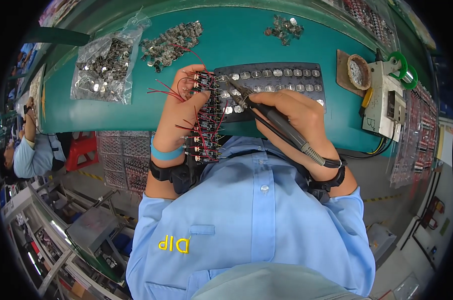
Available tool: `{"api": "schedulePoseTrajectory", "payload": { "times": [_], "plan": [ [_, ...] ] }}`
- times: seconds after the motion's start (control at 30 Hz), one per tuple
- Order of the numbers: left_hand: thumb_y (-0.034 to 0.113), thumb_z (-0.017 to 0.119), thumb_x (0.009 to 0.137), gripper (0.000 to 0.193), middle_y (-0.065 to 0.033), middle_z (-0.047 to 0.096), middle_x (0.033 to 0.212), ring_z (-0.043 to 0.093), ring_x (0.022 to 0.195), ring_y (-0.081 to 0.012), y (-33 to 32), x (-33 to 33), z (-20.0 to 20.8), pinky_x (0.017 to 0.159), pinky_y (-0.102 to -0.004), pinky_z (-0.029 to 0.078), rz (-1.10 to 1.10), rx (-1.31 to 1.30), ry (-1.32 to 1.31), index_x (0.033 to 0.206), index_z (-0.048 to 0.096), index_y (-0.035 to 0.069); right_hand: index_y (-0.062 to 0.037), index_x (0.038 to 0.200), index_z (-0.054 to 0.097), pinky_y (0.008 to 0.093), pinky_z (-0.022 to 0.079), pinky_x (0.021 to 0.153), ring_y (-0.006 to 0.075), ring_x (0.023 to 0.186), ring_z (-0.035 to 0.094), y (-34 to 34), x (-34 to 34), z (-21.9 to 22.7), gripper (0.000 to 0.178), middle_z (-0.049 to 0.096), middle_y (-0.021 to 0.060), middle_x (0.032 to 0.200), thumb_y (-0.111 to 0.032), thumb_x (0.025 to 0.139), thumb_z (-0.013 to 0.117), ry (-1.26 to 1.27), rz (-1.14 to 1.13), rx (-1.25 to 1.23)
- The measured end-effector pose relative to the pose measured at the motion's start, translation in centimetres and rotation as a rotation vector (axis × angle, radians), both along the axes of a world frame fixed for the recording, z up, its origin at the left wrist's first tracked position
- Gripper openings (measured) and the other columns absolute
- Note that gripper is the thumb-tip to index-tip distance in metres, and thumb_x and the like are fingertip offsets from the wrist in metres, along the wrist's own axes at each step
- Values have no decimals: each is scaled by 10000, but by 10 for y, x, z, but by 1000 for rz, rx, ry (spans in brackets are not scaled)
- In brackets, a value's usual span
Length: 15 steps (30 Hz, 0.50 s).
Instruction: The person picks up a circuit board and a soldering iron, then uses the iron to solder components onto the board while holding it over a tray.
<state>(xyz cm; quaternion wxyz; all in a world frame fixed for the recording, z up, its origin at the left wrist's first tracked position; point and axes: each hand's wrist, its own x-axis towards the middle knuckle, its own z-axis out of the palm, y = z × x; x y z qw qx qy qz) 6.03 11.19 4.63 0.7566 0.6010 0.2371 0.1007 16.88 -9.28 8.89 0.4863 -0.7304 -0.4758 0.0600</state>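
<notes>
My left hand [172,112] is closed round a long strip of small black circuit boards [204,122], its thumb lying across the boards. Thin red wires [167,90] stick out from the strip on both sides. In my right hand [302,116] is a grey soldering iron [279,120], gripped like a pen and slanting up to the left. Its tip points at the right edge of the strip, near the upper end; whether it touches is too small to tell. Under the iron lies a dark plate [299,80] with rows of shiny metal tabs [278,73], partly covered by the strip.
A clear bag [104,70] of metal tabs lies on the green mat [231,35] at left, beside a loose heap [174,42]. A smaller pile [285,30] sits at the far side. At right stand a round tip-cleaning dish [358,72], solder spool [406,70] and a soldering station [384,102].
</notes>
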Motion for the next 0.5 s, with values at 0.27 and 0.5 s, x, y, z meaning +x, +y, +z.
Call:
{"api": "schedulePoseTrajectory", "payload": {
  "times": [0.27, 0.5],
  "plan": [
    [-113, 529, 839, 475, -6, 550, 1108, 517, 950, -68, 0, 1, -5, 839, -216, 421, -19, -65, -36, 1279, 482, 61, -16, 1007, 701, 301, 473, 561, 230, 624, 621, 4, -1, -1, 294, 636, 115, 737, 48, 722, 732, -12, -6, 9],
    [-119, 517, 843, 476, 4, 563, 1055, 521, 935, -63, -2, 2, -3, 825, -211, 423, -16, -21, -44, 1282, 478, 62, -6, 1001, 701, 300, 469, 554, 221, 623, 622, 6, -1, -5, 290, 644, 115, 735, 52, 718, 733, -13, 4, 23]
  ]
}}
